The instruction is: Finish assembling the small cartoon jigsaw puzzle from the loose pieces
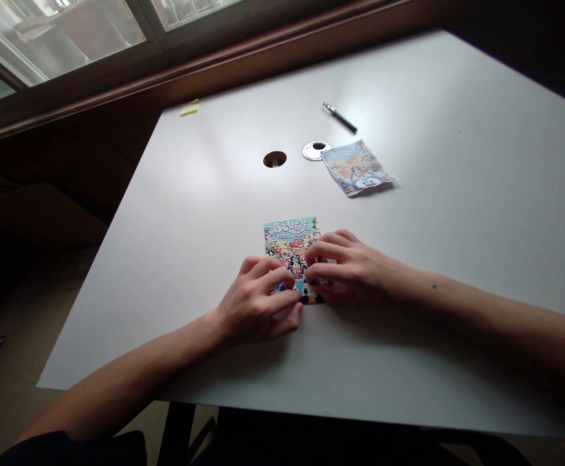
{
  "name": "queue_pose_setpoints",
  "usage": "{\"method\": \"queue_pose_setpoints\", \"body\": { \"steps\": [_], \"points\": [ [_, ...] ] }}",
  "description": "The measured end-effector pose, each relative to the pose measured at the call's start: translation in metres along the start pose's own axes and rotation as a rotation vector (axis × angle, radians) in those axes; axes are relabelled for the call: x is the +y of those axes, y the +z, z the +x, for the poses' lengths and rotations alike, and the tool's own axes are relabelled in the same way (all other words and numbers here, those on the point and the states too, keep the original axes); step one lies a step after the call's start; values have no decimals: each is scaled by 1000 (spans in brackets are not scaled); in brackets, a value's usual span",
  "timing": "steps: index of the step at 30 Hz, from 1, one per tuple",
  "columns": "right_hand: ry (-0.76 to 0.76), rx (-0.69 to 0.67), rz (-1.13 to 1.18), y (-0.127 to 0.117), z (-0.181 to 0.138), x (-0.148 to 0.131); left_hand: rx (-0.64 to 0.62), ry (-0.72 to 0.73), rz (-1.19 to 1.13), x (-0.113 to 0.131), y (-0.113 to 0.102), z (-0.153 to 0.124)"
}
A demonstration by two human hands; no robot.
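Pinching hands: the left hand (257, 301) and the right hand (347, 268) meet over the near end of a colourful packet (292, 249); the fingers of both are curled and close on its near edge, the left from the left side, the right from the right.
Reason for the hold: it seems that two hands at one edge keep the thin packet steady, while the surface (457, 194) carries its weight from below; this is my judgement.
Packet position: it lies flat on the surface, near the front edge, just before the person, partly hidden under the fingertips.
Packet direction: the long axis runs away from the person, almost straight, with a small lean; the printed title is at the far end, so the top points to the window.
Farther, middle: a round cable hole (275, 158) is open in the surface, and its round cap (315, 151) lies just beside it.
Farther, right: a second packet (357, 168) lies flat, turned at an angle, touching the cap.
Farthest: a pen (339, 118) lies behind the second packet, and a yellow note (189, 108) rests at the back corner.
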State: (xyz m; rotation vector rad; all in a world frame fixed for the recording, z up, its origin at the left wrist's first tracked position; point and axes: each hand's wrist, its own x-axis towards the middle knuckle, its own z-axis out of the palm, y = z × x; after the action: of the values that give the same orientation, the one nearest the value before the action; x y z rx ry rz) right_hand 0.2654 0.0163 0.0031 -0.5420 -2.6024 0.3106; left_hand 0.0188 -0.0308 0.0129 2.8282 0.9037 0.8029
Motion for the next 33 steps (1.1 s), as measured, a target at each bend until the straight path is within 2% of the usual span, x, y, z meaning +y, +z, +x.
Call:
{"method": "queue_pose_setpoints", "body": {
  "steps": [3, 5, 7, 9, 11, 13, 17, 21, 25, 27, 28, 30, 32, 33],
  "points": [
    [-13, -10, -6, -1, 0, 0, 7, -22, -6, -5, -1, 1],
    [1, 22, -27, -1, 0, 0, 0, -103, 33, -11, -3, 3],
    [63, 67, -76, 0, 0, 0, -85, -204, 88, -18, -3, 5],
    [148, 58, -143, 2, 0, -1, -229, -264, 112, -23, -3, 7],
    [201, -22, -201, 4, 1, -1, -343, -282, 111, -26, -2, 9],
    [220, -99, -235, 7, 1, -2, -396, -285, 110, -26, -2, 9],
    [239, -151, -243, 8, 2, -3, -387, -289, 94, -25, -2, 7],
    [251, -100, -186, 3, 5, -9, -353, -287, 72, -25, -4, 4],
    [352, 104, -172, -2, 6, -9, -273, -305, 35, -25, -8, 0],
    [433, 244, -264, -8, 6, 1, -238, -317, 23, -25, -10, -2],
    [469, 257, -342, -13, 6, 10, -226, -319, 20, -24, -11, -2],
    [540, 175, -512, -26, 6, 31, -205, -316, 12, -23, -13, -4],
    [620, -34, -581, -39, 6, 53, -188, -312, 7, -23, -16, -6],
    [632, -82, -578, -44, 7, 62, -184, -311, 6, -23, -17, -7]
  ]
}}
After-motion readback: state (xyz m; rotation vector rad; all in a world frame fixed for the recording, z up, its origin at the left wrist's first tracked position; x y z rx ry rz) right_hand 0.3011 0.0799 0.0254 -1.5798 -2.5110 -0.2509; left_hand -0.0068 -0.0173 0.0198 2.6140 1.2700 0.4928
